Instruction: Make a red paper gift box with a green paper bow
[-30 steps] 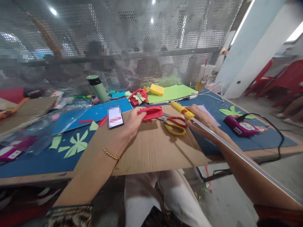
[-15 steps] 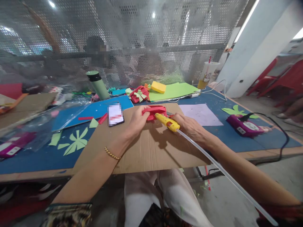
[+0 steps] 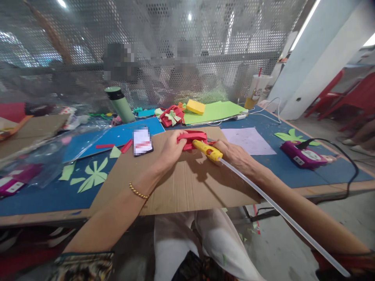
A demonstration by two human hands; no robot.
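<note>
My left hand (image 3: 172, 148) is closed on the near-left side of a red paper piece (image 3: 193, 136), folded into a hollow shape, just above the cardboard sheet (image 3: 175, 187). My right hand (image 3: 230, 152) grips a yellow hot glue gun (image 3: 208, 150). Its tip points left at the red piece's right part; whether it touches cannot be made out. A long clear glue stick (image 3: 263, 195) runs out of the gun's back toward my right forearm. The gun hides part of the red piece's lower right side.
A phone (image 3: 142, 141) lies on the cardboard's left edge. Pale green paper cutouts (image 3: 95, 175) are at left. Behind stand a green bottle (image 3: 120, 104), a red paper bundle (image 3: 172, 116) and a drink cup (image 3: 257, 91). A purple power strip (image 3: 303, 155) with a black cable sits right.
Both hands, with the red paper piece and the glue gun, have shifted very slightly to the right. Otherwise the scene looks the same.
</note>
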